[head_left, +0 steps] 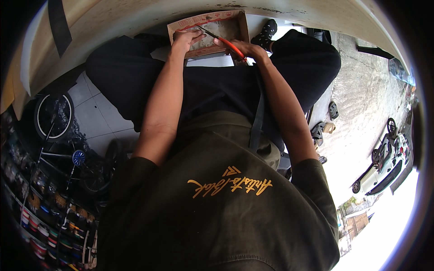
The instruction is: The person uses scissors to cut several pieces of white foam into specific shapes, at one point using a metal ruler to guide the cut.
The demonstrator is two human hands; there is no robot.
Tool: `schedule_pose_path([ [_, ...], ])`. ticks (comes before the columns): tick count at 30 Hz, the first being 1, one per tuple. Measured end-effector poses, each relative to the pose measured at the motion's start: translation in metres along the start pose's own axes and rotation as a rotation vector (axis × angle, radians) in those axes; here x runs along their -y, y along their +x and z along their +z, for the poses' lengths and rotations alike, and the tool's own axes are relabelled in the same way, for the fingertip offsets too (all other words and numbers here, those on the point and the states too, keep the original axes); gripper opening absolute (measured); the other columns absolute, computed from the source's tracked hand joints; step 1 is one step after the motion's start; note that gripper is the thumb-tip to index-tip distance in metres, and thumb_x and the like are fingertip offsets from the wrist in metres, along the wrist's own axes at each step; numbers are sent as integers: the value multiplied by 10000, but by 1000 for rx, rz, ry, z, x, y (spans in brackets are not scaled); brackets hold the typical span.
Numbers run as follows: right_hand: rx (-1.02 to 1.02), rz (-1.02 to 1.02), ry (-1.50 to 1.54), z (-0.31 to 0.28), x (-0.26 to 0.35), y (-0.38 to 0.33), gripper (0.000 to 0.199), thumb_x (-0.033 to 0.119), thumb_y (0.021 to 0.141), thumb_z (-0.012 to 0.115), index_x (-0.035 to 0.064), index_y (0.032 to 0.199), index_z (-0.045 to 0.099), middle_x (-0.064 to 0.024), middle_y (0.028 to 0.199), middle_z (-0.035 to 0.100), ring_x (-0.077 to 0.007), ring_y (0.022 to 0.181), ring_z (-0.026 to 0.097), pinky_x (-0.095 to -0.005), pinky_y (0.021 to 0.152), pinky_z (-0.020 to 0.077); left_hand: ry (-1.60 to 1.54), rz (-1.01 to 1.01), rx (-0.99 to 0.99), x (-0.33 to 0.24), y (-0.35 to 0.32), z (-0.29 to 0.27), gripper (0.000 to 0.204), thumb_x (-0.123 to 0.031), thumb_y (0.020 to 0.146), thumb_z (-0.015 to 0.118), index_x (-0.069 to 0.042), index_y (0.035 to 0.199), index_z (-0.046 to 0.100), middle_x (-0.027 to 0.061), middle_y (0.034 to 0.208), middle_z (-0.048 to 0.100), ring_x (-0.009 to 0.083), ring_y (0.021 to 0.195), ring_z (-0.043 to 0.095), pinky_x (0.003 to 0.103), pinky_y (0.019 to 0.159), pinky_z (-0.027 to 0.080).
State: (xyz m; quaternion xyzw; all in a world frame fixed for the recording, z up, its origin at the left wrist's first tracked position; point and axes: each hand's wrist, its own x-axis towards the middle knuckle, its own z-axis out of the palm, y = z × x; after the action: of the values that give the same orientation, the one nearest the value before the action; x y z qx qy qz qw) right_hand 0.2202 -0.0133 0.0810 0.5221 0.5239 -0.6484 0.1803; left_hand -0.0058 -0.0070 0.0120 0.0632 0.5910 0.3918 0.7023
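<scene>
My right hand [242,47] is closed around a pair of scissors [234,48] with long, curved orange handles. Their slender dark blades point up and left, toward the fingers of my left hand [186,39]. Those fingers are bent together over an open cardboard box [245,27]; whatever may be pinched in them is too small to make out. Whitish, crumpled-looking material [228,29] lies inside the box, which stands in front of my crossed legs.
A pale curved panel [135,18] arches close above the box. On the left are a bicycle [54,117] and shelves of colourful containers [43,232]. Sandals [333,110] lie on the concrete floor [350,86] at right, with a parked motorcycle [384,156] beyond.
</scene>
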Motion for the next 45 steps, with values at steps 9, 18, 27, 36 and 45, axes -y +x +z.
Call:
schedule_pose_path([
  [9, -2, 32, -48, 1, -6, 12, 1110, 931, 667, 342, -62, 1083, 616, -134, 641, 563, -211, 513, 551, -383, 502, 461, 67, -43, -1, 0, -4, 2, 179, 161, 799, 603, 177, 972, 562, 238, 949, 640, 341, 806, 680, 388, 726, 639],
  [18, 1, -246, -38, -1, -16, 18, 834, 829, 735, 468, 17, 567, 547, -61, 486, 483, -154, 437, 505, -349, 421, 402, 91, -51, -10, -2, -6, 3, 269, 160, 792, 614, 169, 1045, 525, 250, 961, 632, 352, 826, 676, 387, 765, 628],
  [27, -75, -138, -71, 4, -9, 17, 865, 793, 791, 432, -40, 801, 667, -81, 454, 486, -180, 441, 543, -355, 476, 440, 177, -49, -26, 0, -6, 7, 298, 142, 804, 614, 152, 1083, 509, 242, 971, 629, 330, 838, 672, 384, 772, 626],
  [36, -81, 28, -67, -2, -19, 14, 1042, 953, 641, 311, -29, 769, 635, -61, 488, 419, -152, 430, 472, -342, 453, 385, 273, -49, -52, 5, 3, 4, 335, 143, 810, 580, 151, 1130, 480, 218, 965, 622, 327, 871, 666, 398, 771, 623],
  [45, -180, 169, -18, -24, -11, -23, 951, 917, 681, 362, -2, 666, 606, -60, 510, 440, -155, 466, 487, -332, 474, 387, 479, -179, -250, 25, 29, -25, 139, 98, 854, 507, 143, 982, 539, 212, 938, 614, 346, 832, 667, 405, 792, 607],
])
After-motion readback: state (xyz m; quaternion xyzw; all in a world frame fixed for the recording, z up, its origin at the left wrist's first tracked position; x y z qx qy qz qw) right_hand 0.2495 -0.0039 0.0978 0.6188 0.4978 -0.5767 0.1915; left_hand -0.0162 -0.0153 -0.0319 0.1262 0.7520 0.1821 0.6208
